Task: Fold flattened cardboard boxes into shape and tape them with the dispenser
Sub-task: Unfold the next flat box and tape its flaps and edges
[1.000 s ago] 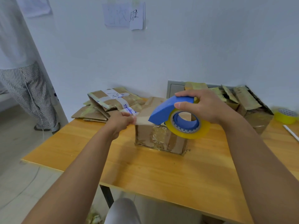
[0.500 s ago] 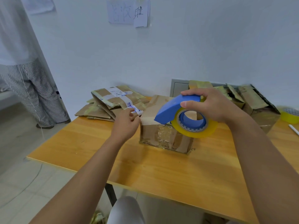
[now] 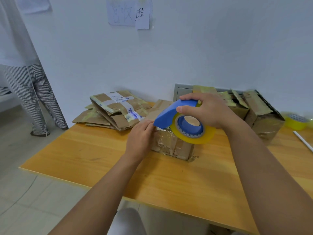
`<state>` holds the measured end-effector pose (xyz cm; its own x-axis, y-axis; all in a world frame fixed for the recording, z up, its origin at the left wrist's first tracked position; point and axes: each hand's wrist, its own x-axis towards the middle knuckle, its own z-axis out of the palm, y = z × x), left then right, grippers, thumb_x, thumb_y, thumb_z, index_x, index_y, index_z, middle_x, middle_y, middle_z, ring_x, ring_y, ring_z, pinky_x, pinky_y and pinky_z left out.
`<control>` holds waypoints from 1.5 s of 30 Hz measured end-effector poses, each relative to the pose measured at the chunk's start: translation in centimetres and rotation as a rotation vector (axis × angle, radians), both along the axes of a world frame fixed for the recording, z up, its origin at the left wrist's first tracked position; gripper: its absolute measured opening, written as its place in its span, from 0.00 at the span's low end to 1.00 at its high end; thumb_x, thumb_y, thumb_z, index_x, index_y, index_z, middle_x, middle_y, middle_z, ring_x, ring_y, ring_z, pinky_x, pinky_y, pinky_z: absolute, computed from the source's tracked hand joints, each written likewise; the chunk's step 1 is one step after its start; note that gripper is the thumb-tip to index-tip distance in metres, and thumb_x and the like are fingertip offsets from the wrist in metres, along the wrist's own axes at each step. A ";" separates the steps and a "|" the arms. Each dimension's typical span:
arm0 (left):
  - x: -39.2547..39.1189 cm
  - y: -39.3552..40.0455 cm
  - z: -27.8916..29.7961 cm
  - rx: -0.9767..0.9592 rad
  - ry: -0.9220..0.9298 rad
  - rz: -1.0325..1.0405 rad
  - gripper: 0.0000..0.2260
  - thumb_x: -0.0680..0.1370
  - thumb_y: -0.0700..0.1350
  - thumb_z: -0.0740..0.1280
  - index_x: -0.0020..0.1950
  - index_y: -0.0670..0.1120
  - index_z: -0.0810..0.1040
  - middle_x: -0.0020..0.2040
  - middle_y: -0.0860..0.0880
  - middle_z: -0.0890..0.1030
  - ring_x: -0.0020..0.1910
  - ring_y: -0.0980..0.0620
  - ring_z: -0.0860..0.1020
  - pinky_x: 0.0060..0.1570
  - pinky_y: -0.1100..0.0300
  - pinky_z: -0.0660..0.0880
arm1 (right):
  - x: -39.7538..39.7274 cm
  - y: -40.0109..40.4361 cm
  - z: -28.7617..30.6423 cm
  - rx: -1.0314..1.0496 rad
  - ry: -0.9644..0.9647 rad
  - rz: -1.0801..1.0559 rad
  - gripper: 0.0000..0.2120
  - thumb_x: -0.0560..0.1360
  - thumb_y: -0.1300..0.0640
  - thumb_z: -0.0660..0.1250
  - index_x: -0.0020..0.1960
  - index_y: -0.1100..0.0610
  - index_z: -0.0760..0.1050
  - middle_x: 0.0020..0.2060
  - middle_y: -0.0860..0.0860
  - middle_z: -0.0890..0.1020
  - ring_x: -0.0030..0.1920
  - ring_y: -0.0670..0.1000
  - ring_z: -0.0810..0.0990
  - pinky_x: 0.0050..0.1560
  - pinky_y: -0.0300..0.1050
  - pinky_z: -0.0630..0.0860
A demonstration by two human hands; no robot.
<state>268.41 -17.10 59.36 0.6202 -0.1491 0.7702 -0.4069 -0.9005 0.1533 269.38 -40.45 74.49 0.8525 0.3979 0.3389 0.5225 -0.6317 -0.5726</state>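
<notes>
While the long orange-yellow wooden desk [image 3: 94,160] carried everything as it had a second before, the head camera had dipped and drawn nearer, so the wall papers sat lower in view. A person in striped trousers [image 3: 32,97] stood at the far left on the tiled floor, in much the same place as earlier. At the desk's back right stood a group of worn, open-flapped brown cardboard boxes [image 3: 264,122], unchanged. At the back left lay a stack of flattened brown cardboard boxes [image 3: 111,112] with old tape and labels, also unmoved.

Near the desk's middle stood the folded brown cardboard box [image 3: 171,146] patched with clear tape, upright on the desk. Over its top the right hand [image 3: 210,111] held the blue plastic tape dispenser with its yellowish clear tape roll [image 3: 188,122], fingers [image 3: 188,97] curled over the blue cover and the thumb pressed on its side. The dispenser's blue nose pointed left and down at the box's near left top edge; a second ago it was held a little higher and further from that edge.

The left hand [image 3: 140,138] had slid in from the box's left end to its near left corner, fingers bent together against the cardboard just beside the dispenser's nose; whether they pinched a tape end I could not tell.

At the far right edge lay a spare yellow tape roll [image 3: 296,121] and a thin white stick [image 3: 303,141].
</notes>
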 end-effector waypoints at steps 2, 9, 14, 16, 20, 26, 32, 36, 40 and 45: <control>-0.2 0.0 -0.1 0.003 0.002 -0.027 0.14 0.79 0.42 0.65 0.64 0.42 0.78 0.56 0.47 0.81 0.53 0.47 0.77 0.49 0.54 0.75 | 0.1 0.0 0.0 -0.001 -0.001 -0.005 0.18 0.74 0.40 0.71 0.63 0.42 0.78 0.58 0.40 0.77 0.56 0.45 0.75 0.49 0.34 0.68; 0.2 0.4 -0.1 0.008 0.017 0.033 0.09 0.79 0.44 0.66 0.57 0.44 0.81 0.56 0.47 0.83 0.52 0.45 0.80 0.46 0.53 0.78 | 0.0 -1.9 0.8 -0.072 0.024 0.047 0.19 0.75 0.41 0.69 0.65 0.42 0.78 0.58 0.40 0.77 0.57 0.46 0.75 0.54 0.39 0.68; 0.0 0.1 -0.2 0.018 0.025 0.095 0.11 0.75 0.39 0.73 0.58 0.44 0.82 0.58 0.45 0.83 0.57 0.44 0.80 0.53 0.50 0.78 | -0.5 -5.5 0.6 -0.044 0.069 0.018 0.17 0.75 0.42 0.70 0.64 0.41 0.79 0.62 0.42 0.78 0.58 0.48 0.78 0.53 0.39 0.71; -0.4 -0.6 0.0 0.047 0.041 0.113 0.13 0.74 0.38 0.73 0.58 0.44 0.80 0.59 0.45 0.82 0.59 0.43 0.79 0.58 0.48 0.75 | -0.6 -6.0 -0.2 -0.002 0.086 0.021 0.17 0.75 0.42 0.70 0.64 0.42 0.79 0.63 0.42 0.77 0.58 0.47 0.77 0.50 0.34 0.70; -1.0 -1.9 -0.1 0.099 0.089 0.105 0.18 0.75 0.45 0.72 0.63 0.43 0.76 0.64 0.45 0.78 0.64 0.45 0.75 0.65 0.48 0.71 | -0.6 -6.0 -0.8 0.069 0.084 0.020 0.16 0.76 0.44 0.70 0.63 0.44 0.79 0.60 0.42 0.78 0.56 0.47 0.79 0.48 0.32 0.71; -0.5 -3.6 0.2 0.094 0.064 0.069 0.18 0.77 0.55 0.69 0.60 0.45 0.78 0.61 0.47 0.79 0.60 0.48 0.77 0.60 0.53 0.73 | -0.6 -6.7 -1.1 0.129 0.114 0.027 0.15 0.76 0.46 0.71 0.62 0.43 0.79 0.57 0.42 0.79 0.54 0.42 0.79 0.42 0.26 0.72; -0.1 -4.4 0.3 0.015 0.067 0.067 0.18 0.77 0.57 0.68 0.58 0.45 0.78 0.53 0.48 0.80 0.51 0.49 0.78 0.48 0.54 0.76 | -0.7 -6.7 -1.8 0.148 0.094 0.023 0.15 0.74 0.44 0.72 0.60 0.40 0.79 0.58 0.39 0.79 0.55 0.42 0.80 0.49 0.30 0.73; 0.2 -3.6 -0.8 -0.018 0.039 0.026 0.16 0.79 0.53 0.69 0.61 0.44 0.80 0.56 0.48 0.81 0.53 0.48 0.79 0.50 0.54 0.76 | -0.8 -6.1 -1.5 0.101 0.078 0.034 0.17 0.73 0.42 0.72 0.62 0.40 0.79 0.59 0.41 0.79 0.54 0.46 0.81 0.53 0.38 0.76; 0.6 -3.5 -1.0 -0.008 -0.007 0.039 0.15 0.78 0.53 0.70 0.56 0.43 0.81 0.54 0.46 0.82 0.50 0.47 0.79 0.45 0.54 0.76 | -0.9 -6.5 -1.0 0.065 0.085 0.042 0.18 0.74 0.42 0.71 0.63 0.41 0.78 0.61 0.40 0.77 0.58 0.46 0.78 0.58 0.44 0.74; 0.4 -3.8 -0.8 0.013 -0.012 0.076 0.13 0.79 0.51 0.70 0.53 0.42 0.80 0.52 0.45 0.81 0.47 0.46 0.79 0.42 0.54 0.76 | -1.7 -10.1 -2.6 0.107 0.147 0.002 0.19 0.73 0.40 0.70 0.64 0.40 0.78 0.63 0.38 0.77 0.62 0.45 0.75 0.59 0.42 0.69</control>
